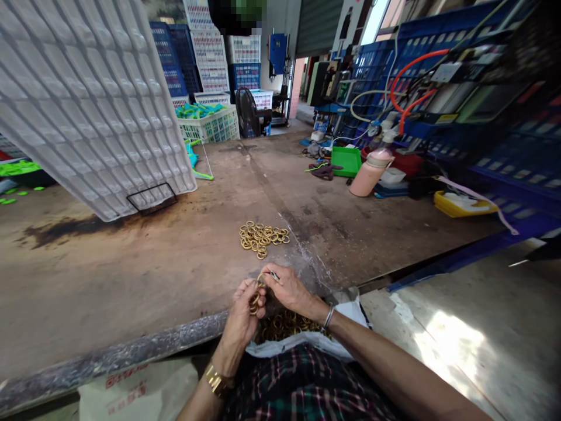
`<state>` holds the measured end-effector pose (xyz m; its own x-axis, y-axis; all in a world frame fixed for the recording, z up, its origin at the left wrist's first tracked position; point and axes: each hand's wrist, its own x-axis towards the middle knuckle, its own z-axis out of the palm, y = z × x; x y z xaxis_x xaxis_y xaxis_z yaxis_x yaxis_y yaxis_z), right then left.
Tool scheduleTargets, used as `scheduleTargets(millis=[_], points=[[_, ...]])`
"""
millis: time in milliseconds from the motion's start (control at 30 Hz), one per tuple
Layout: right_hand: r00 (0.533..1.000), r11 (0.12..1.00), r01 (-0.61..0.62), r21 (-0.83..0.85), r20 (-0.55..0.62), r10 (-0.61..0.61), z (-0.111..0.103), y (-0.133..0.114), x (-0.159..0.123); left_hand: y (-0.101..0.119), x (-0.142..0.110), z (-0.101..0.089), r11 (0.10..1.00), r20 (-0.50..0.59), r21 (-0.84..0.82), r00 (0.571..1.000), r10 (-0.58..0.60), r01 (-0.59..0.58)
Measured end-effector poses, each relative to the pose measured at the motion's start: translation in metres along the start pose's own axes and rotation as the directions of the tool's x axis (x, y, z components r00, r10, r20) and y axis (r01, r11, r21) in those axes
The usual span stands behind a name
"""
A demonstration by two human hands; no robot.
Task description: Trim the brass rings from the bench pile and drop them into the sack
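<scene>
My left hand (246,304) is closed round a few brass-coloured rings (254,302) near the table's front edge. Thumb and fingers of my right hand (287,286) pinch a ring (260,278) that stands up between the two hands. A small dark, thin piece (274,275) shows at the right fingertips; what it is I cannot make out. Just beyond the hands, a loose pile of gold rings (262,236) lies on the table. Below them, in my lap, an opened white sack (302,339) holds many more rings (284,323), partly hidden by my right forearm.
The brown wooden table (210,234) has a worn front edge. At left a ribbed translucent panel (100,111) leans on a black wire stand (152,199). To the right are a pink bottle (367,176), a green tray (346,161) and a yellow container (460,204). Crates (214,124) stand behind.
</scene>
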<state>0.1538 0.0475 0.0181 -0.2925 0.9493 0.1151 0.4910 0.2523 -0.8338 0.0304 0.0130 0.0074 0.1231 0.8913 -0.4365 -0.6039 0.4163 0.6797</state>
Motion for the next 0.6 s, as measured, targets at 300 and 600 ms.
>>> scheduleTargets(millis=[300, 600], points=[[0.999, 0.996, -0.037, 0.081, 0.003, 0.037, 0.0028, 0.0033, 0.0010, -0.0041, -0.0009, -0.0007, 0.991, -0.033, 0.110, 0.996, 0.086, -0.082], [0.988, 0.986, -0.151, 0.068, 0.029, 0.149, -0.0032, -0.0020, 0.0034, -0.0065, -0.0010, -0.0034, 0.873, 0.029, 0.430, 0.970, 0.240, -0.229]])
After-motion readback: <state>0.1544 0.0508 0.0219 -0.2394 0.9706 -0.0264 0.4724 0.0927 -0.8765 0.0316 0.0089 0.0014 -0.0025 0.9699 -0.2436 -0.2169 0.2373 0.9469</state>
